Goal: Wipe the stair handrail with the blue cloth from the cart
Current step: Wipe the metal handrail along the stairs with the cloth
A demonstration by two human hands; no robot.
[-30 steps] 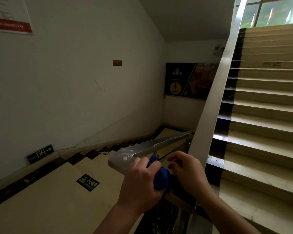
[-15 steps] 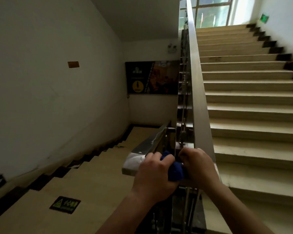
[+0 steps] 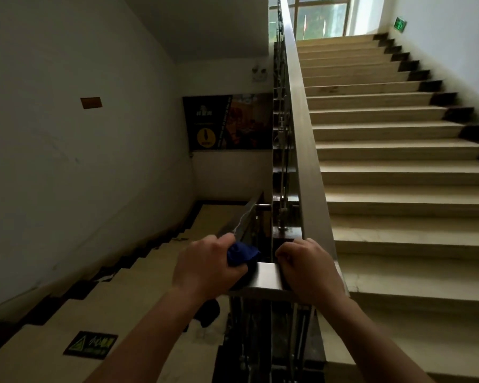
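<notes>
Stairwell landing | left hand [image 3: 205, 268] grip closed on blue cloth [image 3: 242, 252] at handrail [image 3: 268, 275] turn | right hand [image 3: 309, 268] clasps rail, no cloth | best: firm, overlapping strokes along the rail.

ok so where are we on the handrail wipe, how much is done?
Done: the blue cloth is off the cart and bunched in the left hand.
In hand: that hand presses it onto the handrail at the turn between flights; the right hand grips the rail beside it.
Left: the long upward rail looks untouched; whether the downward rail is wiped, I can't tell.
</notes>
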